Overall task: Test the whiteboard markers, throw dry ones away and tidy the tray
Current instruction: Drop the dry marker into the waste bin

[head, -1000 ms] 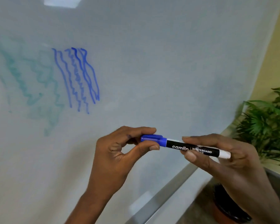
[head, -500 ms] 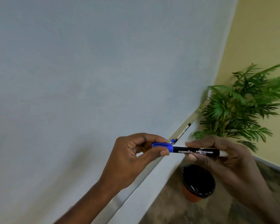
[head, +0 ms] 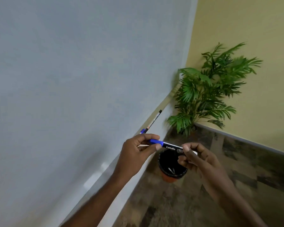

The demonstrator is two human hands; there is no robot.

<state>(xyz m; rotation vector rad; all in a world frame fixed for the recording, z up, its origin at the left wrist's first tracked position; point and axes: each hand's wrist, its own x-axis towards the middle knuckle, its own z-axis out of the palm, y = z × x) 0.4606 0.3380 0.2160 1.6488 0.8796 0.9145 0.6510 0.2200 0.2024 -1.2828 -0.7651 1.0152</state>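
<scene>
In the head view, the far end of the blue marker (head: 170,147) is mostly hidden in the right hand (head: 198,159), with only a white tip showing at that hand's ten o'clock. Part of its label is blurred past the word "camlin". The left hand (head: 138,149) pinches the marker's blue cap (head: 156,141) between thumb and forefinger, and the right hand's fingers curl round the barrel, so both hands grasp the marker and it lies level between them. Directly at six o'clock of the marker stands a bin (head: 169,179) with an orange body and a black liner. Two pale slender things lie in it, too small to identify. At eleven o'clock of the left hand, the tray (head: 164,104) along the lower edge of the whiteboard (head: 72,79) holds a black-tipped marker (head: 155,119) and a blue-capped one (head: 143,131), the latter partly cut off by the left hand's knuckles. A potted plant (head: 208,92) stands at one o'clock of the hands, its pot hidden by fronds, against the yellow wall (head: 252,30). Both forearms run out of the bottom edge.
</scene>
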